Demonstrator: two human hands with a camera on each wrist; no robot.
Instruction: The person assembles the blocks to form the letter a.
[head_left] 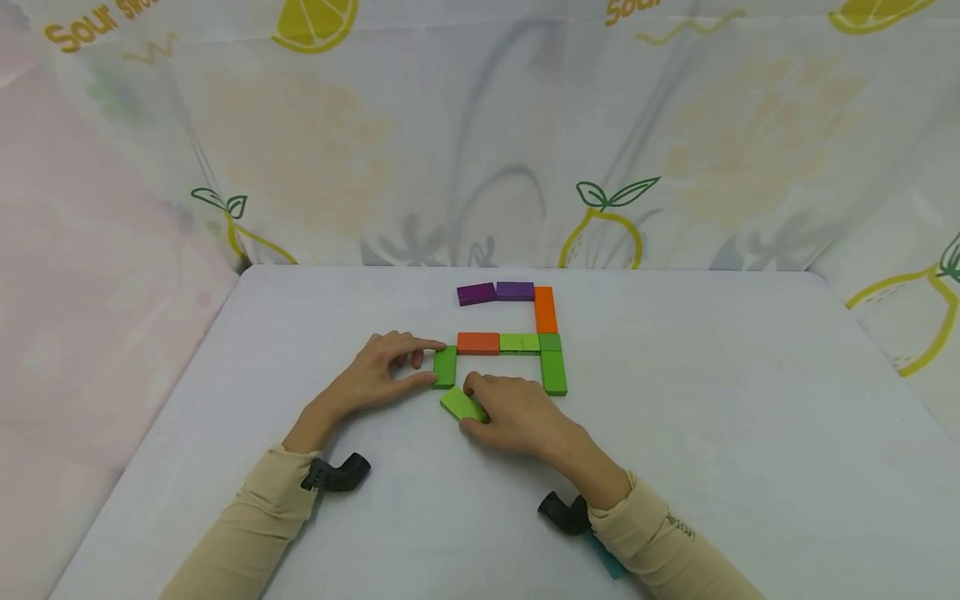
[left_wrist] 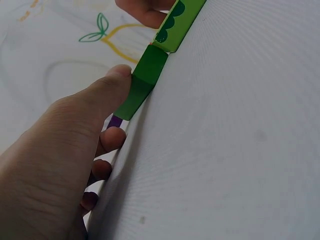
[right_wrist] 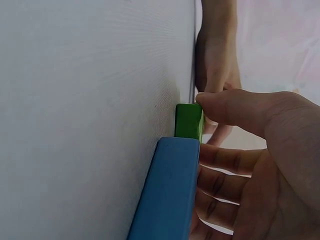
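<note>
My left hand (head_left: 378, 367) pinches a green block (head_left: 445, 367) lengthwise, index finger at its far end and thumb at its near end. In the left wrist view, the thumb presses that block's dark green side (left_wrist: 140, 85). Just to the right, my right hand (head_left: 521, 412) grips a light green block (head_left: 462, 404) that lies slanted, one corner close to the first block. Its side shows a dark green scalloped pattern (left_wrist: 171, 22). Beyond both hands, a red-orange block (head_left: 478, 343) and another light green block (head_left: 519, 342) form a row.
At the row's right end stand green blocks (head_left: 553, 371), with an orange block (head_left: 546, 310) beyond them. Two purple blocks (head_left: 514, 291) lie at the far side. A blue block (right_wrist: 167, 190) lies close to the right wrist. Printed cloth (head_left: 480, 133) hangs behind the white table (head_left: 712, 375).
</note>
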